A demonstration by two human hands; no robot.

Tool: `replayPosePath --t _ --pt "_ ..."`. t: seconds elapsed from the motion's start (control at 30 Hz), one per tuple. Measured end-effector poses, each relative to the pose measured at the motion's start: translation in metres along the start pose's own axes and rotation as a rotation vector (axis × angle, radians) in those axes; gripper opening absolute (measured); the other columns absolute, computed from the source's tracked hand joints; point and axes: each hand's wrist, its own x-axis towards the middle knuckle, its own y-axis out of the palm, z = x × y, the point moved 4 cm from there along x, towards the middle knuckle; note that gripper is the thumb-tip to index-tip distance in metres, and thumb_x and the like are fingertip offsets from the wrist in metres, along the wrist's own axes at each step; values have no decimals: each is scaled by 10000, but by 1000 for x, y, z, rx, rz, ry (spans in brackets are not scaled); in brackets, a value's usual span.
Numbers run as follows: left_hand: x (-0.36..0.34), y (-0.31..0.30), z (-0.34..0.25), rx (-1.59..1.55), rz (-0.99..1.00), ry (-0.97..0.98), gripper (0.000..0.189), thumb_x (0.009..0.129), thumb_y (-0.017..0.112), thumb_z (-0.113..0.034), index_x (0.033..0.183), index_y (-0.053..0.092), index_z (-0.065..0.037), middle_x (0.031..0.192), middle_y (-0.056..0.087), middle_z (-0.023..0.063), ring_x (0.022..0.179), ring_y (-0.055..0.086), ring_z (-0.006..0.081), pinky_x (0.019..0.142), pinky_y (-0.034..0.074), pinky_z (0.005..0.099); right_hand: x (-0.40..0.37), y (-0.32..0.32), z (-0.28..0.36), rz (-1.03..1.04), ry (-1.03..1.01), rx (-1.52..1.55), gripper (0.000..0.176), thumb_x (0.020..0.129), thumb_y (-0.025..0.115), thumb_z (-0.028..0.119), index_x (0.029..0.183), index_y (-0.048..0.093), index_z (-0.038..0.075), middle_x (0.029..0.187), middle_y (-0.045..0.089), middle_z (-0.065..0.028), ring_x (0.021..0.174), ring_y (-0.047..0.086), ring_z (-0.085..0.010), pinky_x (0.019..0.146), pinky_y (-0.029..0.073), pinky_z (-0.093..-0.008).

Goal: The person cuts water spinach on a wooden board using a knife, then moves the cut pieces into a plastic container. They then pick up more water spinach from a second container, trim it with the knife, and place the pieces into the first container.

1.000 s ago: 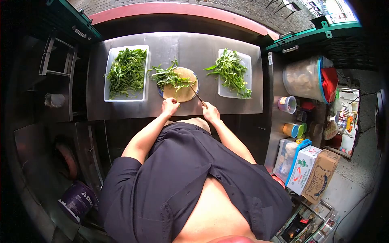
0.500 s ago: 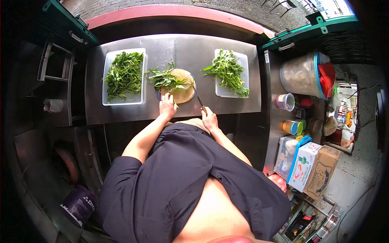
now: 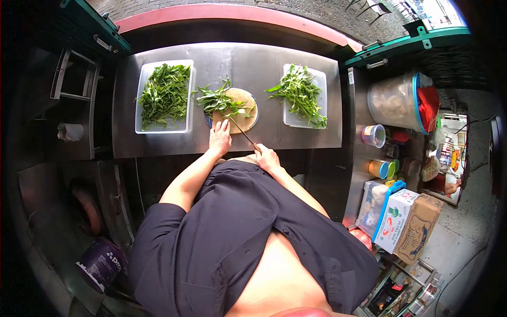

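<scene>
A bundle of leafy green stems (image 3: pixel 215 99) lies across a round wooden chopping board (image 3: pixel 248 122), its leaves hanging past the left edge. My left hand (image 3: pixel 220 138) rests at the near edge of the board, fingers stretched toward the greens; what lies under them is hidden. In my right hand (image 3: pixel 268 160) is a knife (image 3: pixel 244 134), gripped by its handle. Its blade slants up and left over the board, the tip close to my left fingers. A small pale piece (image 3: pixel 242 111) sits by the cut greens.
On the steel table (image 3: pixel 211 61), a white tray (image 3: pixel 182 129) heaped with leaves (image 3: pixel 166 95) stands left, another tray (image 3: pixel 322 79) with greens (image 3: pixel 301 95) right. Along the right counter are a large lidded tub (image 3: pixel 393 100), small jars (image 3: pixel 374 136) and a cardboard box (image 3: pixel 417 230).
My right hand has moved a little left and down, swinging the knife left toward my left fingers. The yellowish stem piece by my left hand no longer shows.
</scene>
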Motion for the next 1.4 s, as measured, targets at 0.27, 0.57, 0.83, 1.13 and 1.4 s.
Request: replayPosePath --t 0.27,0.57,0.83,1.13,1.4 --pt "-1 5 3 86 19 55 630 854 695 -226 1416 531 7 1557 411 76 1385 411 304 1050 415 480 10 -5 14 45 19 -137 231 990 608 287 1161 650 139 933 720 -251 925 701 -462 797 554 -557" --pt "4 9 1 119 49 111 673 825 722 -217 1409 515 47 1550 403 139 1382 407 317 1047 411 487 9 -2 12 42 27 -121 222 990 601 287 1139 633 124 938 719 -252 931 697 -468 801 546 -565" --pt "3 4 1 33 76 78 666 833 694 -187 1422 497 54 1552 404 133 1374 417 314 1043 409 473 11 10 15 76 53 -115 206 997 585 266 1112 616 96 943 711 -276 953 687 -481 814 535 -576" --pt "1 3 -5 78 70 41 681 840 685 -196 1441 486 55 1558 403 121 1381 405 296 1037 412 473 14 7 14 89 63 -177 193 1008 555 243 1125 589 93 949 714 -267 962 685 -484 821 530 -581" --pt "1 -2 -4 99 25 65 648 851 663 -196 1431 497 39 1508 440 122 1339 437 300 1033 425 469 30 -2 9 83 52 -202 192 1013 546 246 1121 578 91 948 721 -262 961 701 -470 828 543 -575"
